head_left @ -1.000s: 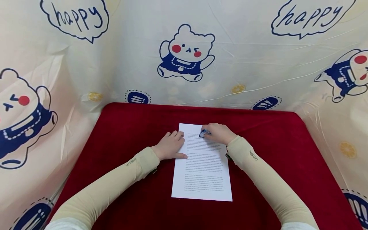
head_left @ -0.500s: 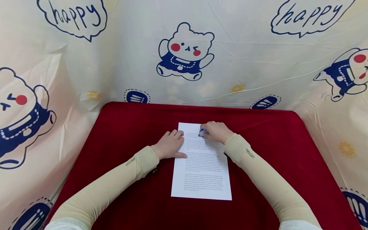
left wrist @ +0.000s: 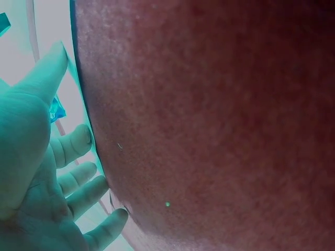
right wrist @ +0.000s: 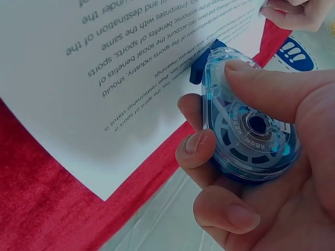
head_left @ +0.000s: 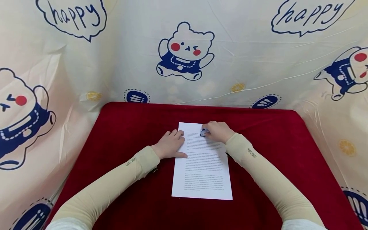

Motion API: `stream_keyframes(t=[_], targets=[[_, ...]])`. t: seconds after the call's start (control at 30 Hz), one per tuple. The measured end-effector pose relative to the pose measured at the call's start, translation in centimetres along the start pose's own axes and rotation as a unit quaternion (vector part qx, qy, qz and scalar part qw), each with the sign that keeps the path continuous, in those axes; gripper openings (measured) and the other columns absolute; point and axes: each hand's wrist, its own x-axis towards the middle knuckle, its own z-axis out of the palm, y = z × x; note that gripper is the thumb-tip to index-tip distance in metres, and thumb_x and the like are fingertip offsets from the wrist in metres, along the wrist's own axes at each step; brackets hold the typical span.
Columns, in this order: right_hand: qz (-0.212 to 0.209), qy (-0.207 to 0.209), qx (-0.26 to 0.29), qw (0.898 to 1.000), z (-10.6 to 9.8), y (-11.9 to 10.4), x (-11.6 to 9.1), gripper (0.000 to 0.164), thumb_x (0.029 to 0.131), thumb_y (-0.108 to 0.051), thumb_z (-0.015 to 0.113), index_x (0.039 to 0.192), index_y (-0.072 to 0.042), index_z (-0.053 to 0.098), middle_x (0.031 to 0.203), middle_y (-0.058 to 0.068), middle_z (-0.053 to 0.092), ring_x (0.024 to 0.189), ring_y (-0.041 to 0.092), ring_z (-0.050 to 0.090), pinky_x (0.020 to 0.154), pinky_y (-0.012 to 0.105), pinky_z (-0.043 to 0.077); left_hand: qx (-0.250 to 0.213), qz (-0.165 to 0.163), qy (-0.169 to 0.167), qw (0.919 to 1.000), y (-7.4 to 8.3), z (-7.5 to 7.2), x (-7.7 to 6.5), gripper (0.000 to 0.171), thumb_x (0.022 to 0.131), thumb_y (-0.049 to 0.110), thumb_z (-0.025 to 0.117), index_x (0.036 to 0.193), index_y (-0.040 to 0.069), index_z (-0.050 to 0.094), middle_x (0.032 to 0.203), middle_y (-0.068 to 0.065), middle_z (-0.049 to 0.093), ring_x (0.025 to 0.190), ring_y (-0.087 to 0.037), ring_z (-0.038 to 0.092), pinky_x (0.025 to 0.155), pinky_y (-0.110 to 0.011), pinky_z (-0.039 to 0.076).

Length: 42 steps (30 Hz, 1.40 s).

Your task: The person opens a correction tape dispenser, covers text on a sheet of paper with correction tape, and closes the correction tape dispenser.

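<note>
A white sheet of printed paper [head_left: 179, 172] lies on the red cloth in front of me. My left hand [head_left: 169, 145] rests on its left edge, fingers relaxed and thumb spread onto the margin. Near the top of the page my right hand [head_left: 219, 131] grips a clear blue correction tape [right wrist: 251, 138]. In the right wrist view the thumb presses one side and the other fingers curl round the opposite side. The dark blue tip [right wrist: 199, 68] sits right at the printed lines. The left wrist view shows the left palm and extended fingers [left wrist: 86, 201] along the paper's edge.
A table draped in dark red cloth [head_left: 129, 127] spreads out on both sides of the paper. Behind it and at both sides hangs a pale curtain [head_left: 244, 57] with cartoon bears and "happy" lettering.
My right hand shifts slightly left and then slightly back right with the correction tape, over the upper lines. The left hand stays on the paper's edge.
</note>
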Motion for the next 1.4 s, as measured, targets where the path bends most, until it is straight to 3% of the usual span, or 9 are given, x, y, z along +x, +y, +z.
stream_keyframes(t=[0.2,0.53,1.4], targets=[[0.003,-0.006,-0.001,1.0,0.0,0.4,-0.2,0.028,0.098,-0.021,0.073,0.126,-0.016,0.073,0.11,0.006,0.074,0.088,0.021,0.063,0.077,0.038,0.059,0.0,0.0,-0.003,1.0,0.1,-0.4,-0.1,0.074,0.09,0.069,0.068,0.123,0.003,0.068,0.142,-0.015,0.052,0.115,-0.028,0.049,0.092,-0.045,0.047],[0.007,-0.003,0.001,1.0,0.2,1.2,-0.6,0.023,0.098,-0.018,0.073,0.122,-0.017,0.074,0.103,0.004,0.073,0.084,0.02,0.061,0.071,0.037,0.056,-0.006,-0.003,-0.001,1.0,0.0,0.1,0.0,0.074,0.09,0.069,0.068,0.124,0.003,0.068,0.142,-0.015,0.052,0.115,-0.028,0.048,0.093,-0.046,0.046],[0.033,-0.01,0.026,0.999,-0.1,3.2,-2.4,0.028,0.098,-0.019,0.072,0.126,-0.017,0.074,0.112,0.006,0.073,0.093,0.023,0.061,0.078,0.042,0.056,-0.013,-0.007,-0.004,0.9999,-0.2,0.5,0.2,0.072,0.09,0.07,0.068,0.122,0.005,0.068,0.144,-0.014,0.051,0.117,-0.028,0.047,0.095,-0.046,0.045]])
